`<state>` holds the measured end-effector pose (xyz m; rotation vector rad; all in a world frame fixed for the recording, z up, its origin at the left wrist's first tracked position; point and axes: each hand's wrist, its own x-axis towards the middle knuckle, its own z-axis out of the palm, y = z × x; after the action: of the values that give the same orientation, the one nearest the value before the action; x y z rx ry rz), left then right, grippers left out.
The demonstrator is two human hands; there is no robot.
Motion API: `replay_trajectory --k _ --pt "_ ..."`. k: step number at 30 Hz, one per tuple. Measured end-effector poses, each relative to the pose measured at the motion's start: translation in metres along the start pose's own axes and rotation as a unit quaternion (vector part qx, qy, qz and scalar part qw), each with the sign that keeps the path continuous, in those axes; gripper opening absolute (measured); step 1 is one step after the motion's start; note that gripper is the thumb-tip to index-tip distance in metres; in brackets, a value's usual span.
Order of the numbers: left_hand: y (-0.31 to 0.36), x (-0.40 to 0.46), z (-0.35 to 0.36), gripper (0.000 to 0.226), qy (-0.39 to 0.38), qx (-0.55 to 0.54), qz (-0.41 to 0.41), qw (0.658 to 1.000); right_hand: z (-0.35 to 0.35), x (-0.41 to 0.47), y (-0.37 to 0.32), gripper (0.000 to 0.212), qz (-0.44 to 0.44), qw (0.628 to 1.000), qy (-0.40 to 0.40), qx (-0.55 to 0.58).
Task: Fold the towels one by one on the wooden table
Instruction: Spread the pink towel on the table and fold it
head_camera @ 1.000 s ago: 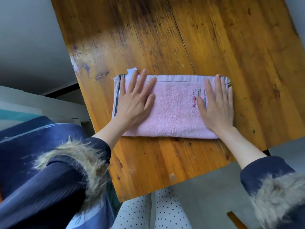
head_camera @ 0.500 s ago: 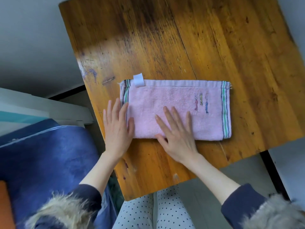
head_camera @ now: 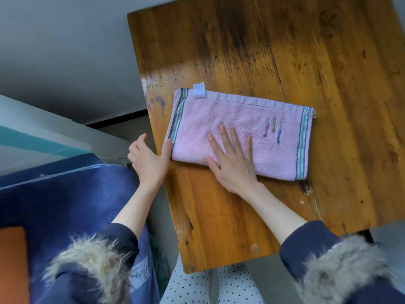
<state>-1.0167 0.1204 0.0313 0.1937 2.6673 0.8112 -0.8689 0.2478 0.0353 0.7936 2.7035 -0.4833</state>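
Note:
A pink towel (head_camera: 252, 119) lies folded into a long strip on the wooden table (head_camera: 285, 51), close to the table's left edge. It has green and dark stripes at both ends and a white tag at its far left corner. My right hand (head_camera: 232, 163) rests flat on the near left-middle of the towel, fingers straight and spread. My left hand (head_camera: 149, 161) is at the table's left edge. Its thumb touches the towel's left end, and its fingers curl loosely beyond the edge, holding nothing.
Blue fabric (head_camera: 65, 194) lies left of the table, with an orange thing (head_camera: 11, 260) at the lower left corner. My polka-dot legs (head_camera: 210, 286) show below the table's near edge. Bare wood spreads behind and to the right of the towel.
Both hands left the towel's ends. My left hand slid off to the table's left edge, and my right hand moved from the right end to the left-middle.

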Motion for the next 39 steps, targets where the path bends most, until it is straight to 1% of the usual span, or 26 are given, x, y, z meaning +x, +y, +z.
replay_trajectory --k 2,4,6,8,10,13,15,17,19,21,23,24,25,26,28,30,32,33,34,35,36,38,39 --pt "-0.006 0.004 -0.003 0.072 -0.011 -0.017 -0.033 0.999 -0.008 0.001 -0.005 0.059 -0.016 0.997 0.013 0.069" --pt "-0.013 0.005 -0.005 0.069 -0.025 0.002 -0.067 0.997 -0.012 -0.005 -0.004 0.057 -0.003 0.993 0.046 0.108" --pt "-0.017 0.004 -0.007 0.062 -0.046 0.033 -0.077 0.995 -0.012 -0.014 0.001 0.059 0.044 0.995 0.048 0.081" --pt "-0.017 0.004 -0.009 0.053 -0.053 0.034 -0.068 0.996 -0.009 -0.021 0.007 0.061 0.079 0.996 0.008 0.035" --pt "-0.014 0.004 -0.011 0.046 -0.045 0.010 -0.060 0.997 -0.006 -0.019 0.006 0.062 0.076 0.997 -0.014 0.015" --pt "-0.011 0.009 -0.017 0.036 -0.022 -0.027 -0.072 0.997 -0.005 -0.006 -0.001 0.061 0.060 0.998 -0.006 0.015" --pt "-0.008 0.016 -0.022 0.033 -0.011 -0.048 -0.068 0.997 -0.006 0.003 -0.006 0.060 0.052 0.999 0.000 0.012" --pt "-0.003 0.024 -0.028 0.034 -0.032 -0.088 -0.060 0.994 -0.006 0.010 -0.010 0.060 0.052 0.999 0.000 0.012" --pt "0.005 0.029 -0.035 0.033 -0.066 -0.152 -0.056 0.985 -0.008 0.015 -0.013 0.060 0.052 0.998 -0.004 0.018" --pt "0.018 0.027 -0.041 0.027 -0.070 -0.198 -0.037 0.977 -0.010 0.018 -0.014 0.059 0.046 0.998 -0.009 0.045" --pt "0.036 0.018 -0.043 0.022 -0.051 -0.227 -0.001 0.972 -0.015 0.018 -0.010 0.056 0.041 0.992 -0.003 0.123" --pt "0.047 0.011 -0.042 0.022 -0.040 -0.237 0.018 0.971 -0.019 0.016 -0.006 0.051 0.047 0.980 0.010 0.193" --pt "0.059 0.003 -0.041 0.023 -0.030 -0.245 0.040 0.968 -0.025 0.013 -0.002 0.046 0.063 0.957 0.031 0.280" --pt "0.072 -0.005 -0.040 0.024 -0.025 -0.252 0.066 0.965 -0.032 0.008 0.003 0.041 0.089 0.921 0.053 0.375" --pt "0.096 -0.025 -0.037 0.023 -0.029 -0.256 0.145 0.955 -0.045 -0.005 0.018 0.034 0.143 0.840 0.090 0.515" --pt "0.114 -0.047 -0.026 0.018 -0.053 -0.250 0.230 0.939 -0.054 -0.020 0.038 0.030 0.193 0.759 0.101 0.613" --pt "0.126 -0.069 -0.008 0.017 -0.111 -0.220 0.294 0.923 -0.060 -0.034 0.061 0.027 0.233 0.667 0.097 0.701" --pt "0.129 -0.077 0.004 0.020 -0.143 -0.184 0.331 0.914 -0.061 -0.039 0.072 0.029 0.246 0.632 0.097 0.729" --pt "0.130 -0.084 0.017 0.027 -0.169 -0.132 0.376 0.902 -0.063 -0.042 0.083 0.033 0.256 0.611 0.096 0.743" --pt "0.128 -0.089 0.031 0.034 -0.185 -0.064 0.421 0.886 -0.063 -0.044 0.092 0.037 0.264 0.597 0.093 0.752" --pt "0.125 -0.091 0.045 0.036 -0.195 0.008 0.460 0.866 -0.064 -0.045 0.100 0.040 0.270 0.588 0.088 0.757" --pt "0.114 -0.093 0.062 0.024 -0.208 0.124 0.510 0.826 -0.066 -0.040 0.108 0.042 0.279 0.582 0.072 0.760" --pt "0.109 -0.094 0.066 0.017 -0.208 0.149 0.524 0.813 -0.067 -0.036 0.111 0.042 0.281 0.590 0.062 0.754"
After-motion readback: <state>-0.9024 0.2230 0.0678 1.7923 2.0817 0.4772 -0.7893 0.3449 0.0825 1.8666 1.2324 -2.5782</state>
